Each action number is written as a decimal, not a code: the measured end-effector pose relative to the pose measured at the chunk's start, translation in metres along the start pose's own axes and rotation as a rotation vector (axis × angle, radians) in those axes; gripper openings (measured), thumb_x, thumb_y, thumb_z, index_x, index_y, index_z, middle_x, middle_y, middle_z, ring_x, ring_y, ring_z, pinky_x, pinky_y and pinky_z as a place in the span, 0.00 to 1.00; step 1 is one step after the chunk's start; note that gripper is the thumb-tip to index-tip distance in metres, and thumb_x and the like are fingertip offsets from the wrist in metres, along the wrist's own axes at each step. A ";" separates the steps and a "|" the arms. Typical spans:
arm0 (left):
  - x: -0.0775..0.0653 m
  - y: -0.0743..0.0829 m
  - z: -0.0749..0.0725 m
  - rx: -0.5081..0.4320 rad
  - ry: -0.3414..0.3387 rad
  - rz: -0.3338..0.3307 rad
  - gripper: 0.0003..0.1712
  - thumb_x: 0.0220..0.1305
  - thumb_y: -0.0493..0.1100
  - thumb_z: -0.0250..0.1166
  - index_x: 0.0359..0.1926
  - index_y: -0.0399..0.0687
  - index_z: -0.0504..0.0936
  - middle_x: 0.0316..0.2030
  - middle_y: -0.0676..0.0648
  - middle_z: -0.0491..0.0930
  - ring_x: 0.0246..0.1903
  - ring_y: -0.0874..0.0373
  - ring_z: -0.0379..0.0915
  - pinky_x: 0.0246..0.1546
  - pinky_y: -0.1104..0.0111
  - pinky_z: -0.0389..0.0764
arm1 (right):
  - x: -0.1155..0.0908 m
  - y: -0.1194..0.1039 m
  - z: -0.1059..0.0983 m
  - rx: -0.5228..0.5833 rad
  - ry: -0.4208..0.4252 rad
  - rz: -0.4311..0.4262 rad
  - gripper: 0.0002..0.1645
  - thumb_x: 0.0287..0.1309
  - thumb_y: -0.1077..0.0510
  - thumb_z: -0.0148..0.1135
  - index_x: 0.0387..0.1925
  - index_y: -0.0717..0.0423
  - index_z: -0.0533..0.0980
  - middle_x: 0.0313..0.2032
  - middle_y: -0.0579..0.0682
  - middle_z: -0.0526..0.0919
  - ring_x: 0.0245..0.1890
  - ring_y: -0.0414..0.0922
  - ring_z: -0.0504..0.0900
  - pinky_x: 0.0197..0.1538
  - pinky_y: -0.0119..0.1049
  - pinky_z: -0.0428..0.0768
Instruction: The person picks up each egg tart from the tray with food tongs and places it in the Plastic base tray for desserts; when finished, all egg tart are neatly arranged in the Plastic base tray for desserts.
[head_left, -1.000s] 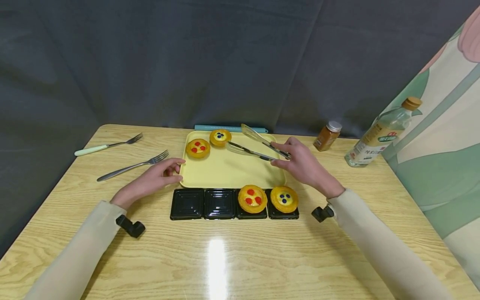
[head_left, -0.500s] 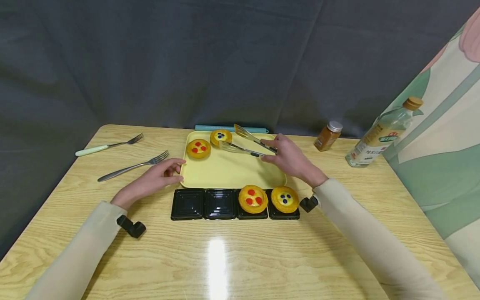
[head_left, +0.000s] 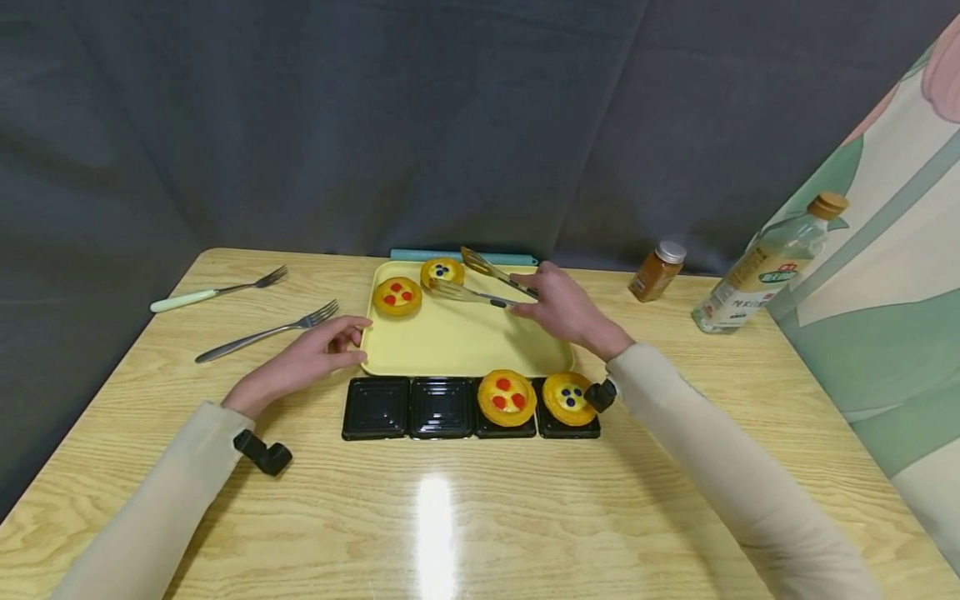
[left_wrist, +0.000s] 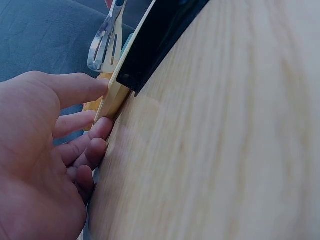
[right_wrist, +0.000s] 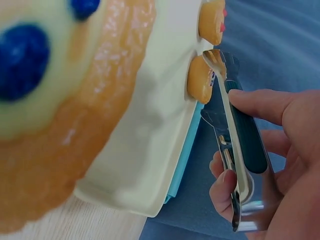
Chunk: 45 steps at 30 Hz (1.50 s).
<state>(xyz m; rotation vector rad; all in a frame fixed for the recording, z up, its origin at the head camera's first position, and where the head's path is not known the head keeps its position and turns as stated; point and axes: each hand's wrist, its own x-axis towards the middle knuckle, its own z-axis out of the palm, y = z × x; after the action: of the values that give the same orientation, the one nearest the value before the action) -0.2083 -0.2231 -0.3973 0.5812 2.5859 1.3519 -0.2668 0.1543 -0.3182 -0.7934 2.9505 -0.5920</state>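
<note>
My right hand [head_left: 558, 304] grips metal serving tongs [head_left: 491, 296] over the yellow tray [head_left: 450, 350]. Their arms stand apart. One tip overlaps the front edge of a blueberry-topped tart [head_left: 441, 272] at the tray's back; the other is just right of it. In the right wrist view, thumb and fingers lie on opposite arms of the tongs [right_wrist: 245, 130], over a dark green grip. A red-topped tart [head_left: 397, 297] sits left of the blueberry one. My left hand [head_left: 318, 354] touches the tray's left edge, thumb and forefinger spread along it, other fingers bent.
A row of black square plastic trays [head_left: 377, 408] lies before the yellow tray; the right two hold a red-topped tart [head_left: 507, 398] and a blueberry tart [head_left: 566, 396]. Two forks [head_left: 262, 333] lie left. A spice jar [head_left: 656, 273] and a tilted-looking bottle [head_left: 765, 271] stand right.
My right hand has moved left with the tongs, bringing their tips to the blueberry tart at the tray's back. My left hand has stayed at the tray's edge.
</note>
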 end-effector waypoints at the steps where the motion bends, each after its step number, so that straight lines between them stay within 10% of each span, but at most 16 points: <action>1: 0.000 0.000 0.000 -0.001 -0.001 0.002 0.31 0.72 0.40 0.64 0.70 0.32 0.66 0.45 0.42 0.71 0.40 0.51 0.64 0.39 0.66 0.69 | 0.001 0.000 0.000 -0.001 -0.001 0.001 0.34 0.66 0.54 0.67 0.69 0.61 0.70 0.35 0.57 0.68 0.35 0.51 0.62 0.37 0.42 0.61; 45: -0.002 -0.005 -0.003 -0.007 -0.004 0.020 0.32 0.72 0.40 0.64 0.70 0.30 0.65 0.46 0.41 0.72 0.41 0.51 0.64 0.40 0.66 0.69 | -0.006 -0.006 0.003 0.004 0.009 -0.008 0.31 0.68 0.57 0.65 0.69 0.60 0.71 0.38 0.57 0.67 0.33 0.51 0.63 0.35 0.42 0.61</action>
<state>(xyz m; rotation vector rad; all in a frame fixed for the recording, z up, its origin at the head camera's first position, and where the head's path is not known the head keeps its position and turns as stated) -0.2087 -0.2286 -0.3997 0.6096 2.5779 1.3633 -0.2587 0.1510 -0.3196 -0.8048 2.9551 -0.6030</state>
